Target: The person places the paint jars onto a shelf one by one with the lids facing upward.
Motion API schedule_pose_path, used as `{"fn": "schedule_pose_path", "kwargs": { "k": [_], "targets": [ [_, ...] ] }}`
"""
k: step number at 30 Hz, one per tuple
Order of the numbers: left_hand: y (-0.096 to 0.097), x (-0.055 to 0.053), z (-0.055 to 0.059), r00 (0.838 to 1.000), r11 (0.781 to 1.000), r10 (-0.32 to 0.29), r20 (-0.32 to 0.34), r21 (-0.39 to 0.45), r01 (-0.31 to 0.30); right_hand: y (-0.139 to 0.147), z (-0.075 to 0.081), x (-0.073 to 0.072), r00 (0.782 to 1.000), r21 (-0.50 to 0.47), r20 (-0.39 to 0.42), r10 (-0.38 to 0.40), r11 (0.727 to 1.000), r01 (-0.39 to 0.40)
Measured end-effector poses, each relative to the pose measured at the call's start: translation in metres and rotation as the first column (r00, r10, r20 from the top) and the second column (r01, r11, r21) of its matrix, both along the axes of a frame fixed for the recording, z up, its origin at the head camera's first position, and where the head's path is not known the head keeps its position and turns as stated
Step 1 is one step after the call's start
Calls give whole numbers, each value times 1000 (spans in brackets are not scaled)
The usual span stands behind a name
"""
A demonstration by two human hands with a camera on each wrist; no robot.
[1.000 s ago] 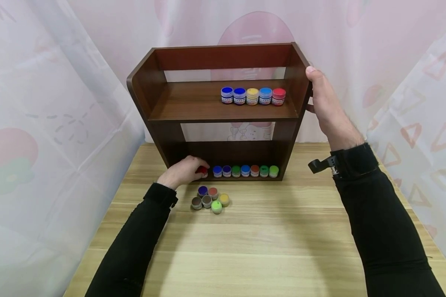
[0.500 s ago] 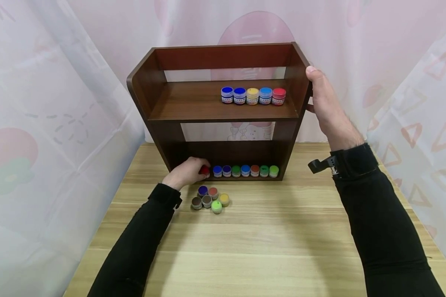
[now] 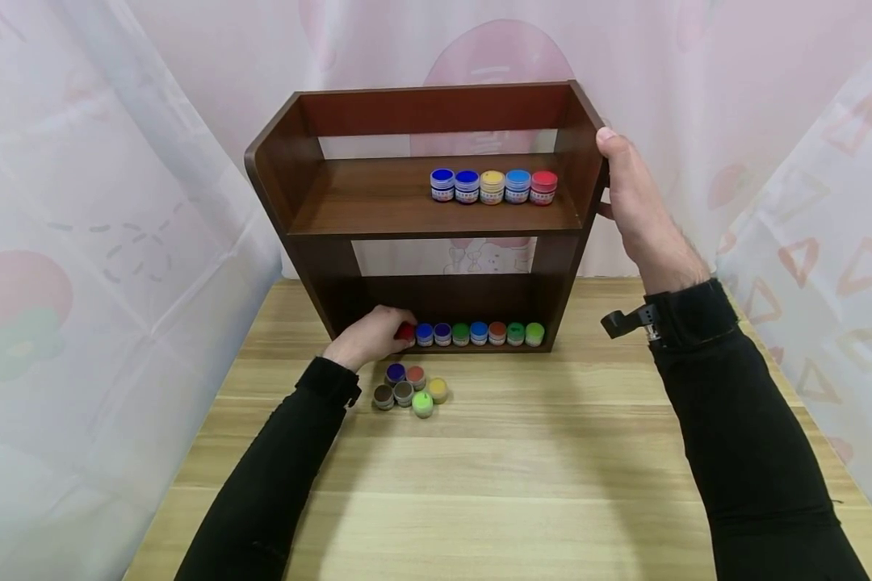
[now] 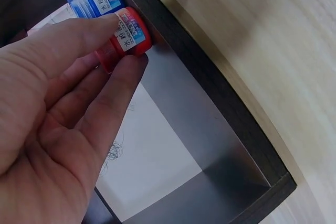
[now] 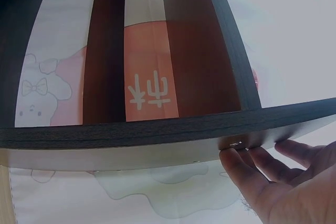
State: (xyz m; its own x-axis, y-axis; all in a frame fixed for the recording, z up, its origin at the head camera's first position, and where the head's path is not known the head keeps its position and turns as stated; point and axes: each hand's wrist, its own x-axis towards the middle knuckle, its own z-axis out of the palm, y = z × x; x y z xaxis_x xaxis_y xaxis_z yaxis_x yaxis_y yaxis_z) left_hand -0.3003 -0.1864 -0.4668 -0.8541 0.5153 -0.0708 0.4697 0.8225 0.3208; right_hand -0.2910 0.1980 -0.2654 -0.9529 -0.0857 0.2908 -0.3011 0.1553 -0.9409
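Note:
My left hand (image 3: 369, 335) pinches a small red paint jar (image 4: 135, 34) on the bottom shelf of a dark brown wooden rack (image 3: 436, 226). The jar stands at the left end of a row, right beside a blue-lidded jar (image 3: 425, 333); the hand covers part of it in the head view. My right hand (image 3: 643, 202) rests against the rack's right side panel, and its fingertips (image 5: 229, 153) touch the outer face in the right wrist view.
Several loose jars, among them a light green one (image 3: 422, 405), stand on the wooden table (image 3: 516, 484) before the rack. Five-colour jars aside, the upper shelf (image 3: 378, 194) holds a row including a yellow jar (image 3: 492, 188). Printed curtains (image 3: 116, 161) surround the table.
My left hand has slid the red jar rightward along the bottom shelf, up to the blue-lidded jar. The right hand stays on the rack's side.

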Motion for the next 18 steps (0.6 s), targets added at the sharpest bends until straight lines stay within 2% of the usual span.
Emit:
{"fn": "schedule_pose_path", "kwargs": {
  "k": [5, 10, 13, 18],
  "targets": [
    [-5, 4, 8, 999, 1000, -3, -34, 10, 3, 0, 0, 0, 1000, -10, -6, 8, 1000, -8],
    [-11, 10, 18, 996, 999, -43, -72, -23, 41, 0, 1, 0, 1000, -9, -8, 6, 1000, -6],
    [-12, 14, 23, 996, 997, -69, -63, -37, 67, 0, 1, 0, 1000, -1, -12, 6, 1000, -6],
    [-13, 23, 30, 995, 994, -96, -1, -47, 96, 0, 0, 0, 1000, 2, -15, 5, 1000, -5]
  ]
}}
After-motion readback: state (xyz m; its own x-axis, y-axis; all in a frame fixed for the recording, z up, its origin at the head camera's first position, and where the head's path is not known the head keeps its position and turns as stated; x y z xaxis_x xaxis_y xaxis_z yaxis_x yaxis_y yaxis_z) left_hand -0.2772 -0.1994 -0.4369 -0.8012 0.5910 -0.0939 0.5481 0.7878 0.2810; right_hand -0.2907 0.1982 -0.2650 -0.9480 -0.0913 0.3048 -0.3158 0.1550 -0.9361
